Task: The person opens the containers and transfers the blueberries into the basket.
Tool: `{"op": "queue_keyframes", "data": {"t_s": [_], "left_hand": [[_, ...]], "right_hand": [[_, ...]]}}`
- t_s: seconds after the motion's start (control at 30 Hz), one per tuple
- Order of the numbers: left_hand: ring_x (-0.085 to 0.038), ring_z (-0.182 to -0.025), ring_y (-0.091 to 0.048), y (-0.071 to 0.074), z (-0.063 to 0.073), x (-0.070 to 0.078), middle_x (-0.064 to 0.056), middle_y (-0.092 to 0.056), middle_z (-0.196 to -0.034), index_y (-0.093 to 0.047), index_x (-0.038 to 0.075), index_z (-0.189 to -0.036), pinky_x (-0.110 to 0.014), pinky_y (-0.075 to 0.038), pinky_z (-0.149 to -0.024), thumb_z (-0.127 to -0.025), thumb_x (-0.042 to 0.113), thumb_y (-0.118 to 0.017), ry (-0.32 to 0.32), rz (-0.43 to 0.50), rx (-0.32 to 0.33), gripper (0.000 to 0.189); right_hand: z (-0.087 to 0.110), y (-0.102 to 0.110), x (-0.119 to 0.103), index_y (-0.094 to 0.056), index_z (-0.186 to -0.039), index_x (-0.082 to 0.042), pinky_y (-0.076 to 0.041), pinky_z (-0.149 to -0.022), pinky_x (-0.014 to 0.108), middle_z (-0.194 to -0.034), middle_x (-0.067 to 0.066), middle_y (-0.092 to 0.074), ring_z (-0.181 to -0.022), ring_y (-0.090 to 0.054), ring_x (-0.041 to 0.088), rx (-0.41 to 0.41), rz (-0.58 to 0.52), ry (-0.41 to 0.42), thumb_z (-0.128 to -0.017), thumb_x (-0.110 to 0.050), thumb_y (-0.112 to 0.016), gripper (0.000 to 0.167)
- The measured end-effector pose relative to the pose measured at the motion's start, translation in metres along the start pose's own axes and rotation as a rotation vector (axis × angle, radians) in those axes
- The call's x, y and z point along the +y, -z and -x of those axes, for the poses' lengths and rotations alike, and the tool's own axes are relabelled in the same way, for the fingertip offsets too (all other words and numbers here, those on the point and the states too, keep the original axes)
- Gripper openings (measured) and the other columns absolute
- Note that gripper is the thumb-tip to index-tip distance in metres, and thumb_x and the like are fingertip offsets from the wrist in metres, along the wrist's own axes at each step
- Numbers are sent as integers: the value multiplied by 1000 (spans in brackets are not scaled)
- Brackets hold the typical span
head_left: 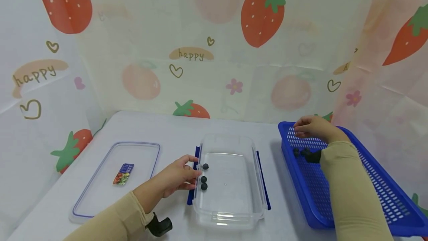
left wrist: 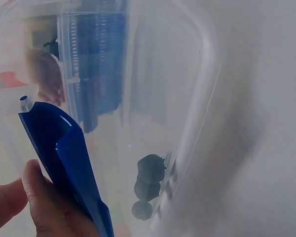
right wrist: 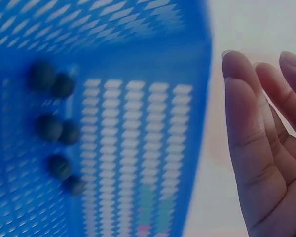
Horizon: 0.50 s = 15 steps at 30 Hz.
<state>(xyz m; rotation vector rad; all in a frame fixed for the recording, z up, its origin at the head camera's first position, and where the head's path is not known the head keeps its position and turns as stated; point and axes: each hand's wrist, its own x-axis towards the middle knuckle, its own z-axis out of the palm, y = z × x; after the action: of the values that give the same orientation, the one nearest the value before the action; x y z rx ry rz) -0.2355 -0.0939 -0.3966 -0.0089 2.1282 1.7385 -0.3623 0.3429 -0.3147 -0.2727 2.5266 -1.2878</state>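
Observation:
A clear plastic box (head_left: pixel 230 181) with blue side latches holds three blueberries (head_left: pixel 204 179) along its left side. My left hand (head_left: pixel 180 176) grips the box's left edge, its fingers around the blue latch (left wrist: pixel 69 148). On the right, my right hand (head_left: pixel 314 127) hovers over the far end of a blue plastic basket (head_left: pixel 309 207). Its fingers are loosely bent with nothing between them. Several more blueberries (right wrist: pixel 49 127) lie inside the basket, close to its slotted wall in the right wrist view; the right wrist's black camera mount partly covers them in the head view.
To the left lies a clear lid (head_left: pixel 97 192) with a blue-edged seal and a colourful label (head_left: pixel 123 174) on it. Fabric printed with strawberries (head_left: pixel 262 16) hangs behind and at both sides of the white table (head_left: pixel 177 133).

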Motion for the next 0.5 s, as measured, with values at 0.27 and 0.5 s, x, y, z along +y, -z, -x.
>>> {"op": "queue_keyframes", "data": {"t_s": [0.27, 0.5], "left_hand": [[-20, -74, -57, 0, 0, 0, -12, -56, -87, -39, 13, -131, -29, -55, -68, -87, 17, -62, -6, 3, -4, 50], [-20, -75, -57, -1, 1, 1, -13, -56, -89, -40, 12, -130, -29, -55, -68, -86, 16, -63, -10, 1, -3, 50]], "right_hand": [[-14, -25, -50, -51, -111, 8, -51, -84, 38, -104, 20, -60, -92, -63, 23, -21, 60, 87, -90, -14, -57, 31], [-29, -62, -87, -56, -107, 1, -52, -83, 36, -100, 16, -63, -90, -65, 21, -100, 141, 170, -90, -14, -57, 22]]}}
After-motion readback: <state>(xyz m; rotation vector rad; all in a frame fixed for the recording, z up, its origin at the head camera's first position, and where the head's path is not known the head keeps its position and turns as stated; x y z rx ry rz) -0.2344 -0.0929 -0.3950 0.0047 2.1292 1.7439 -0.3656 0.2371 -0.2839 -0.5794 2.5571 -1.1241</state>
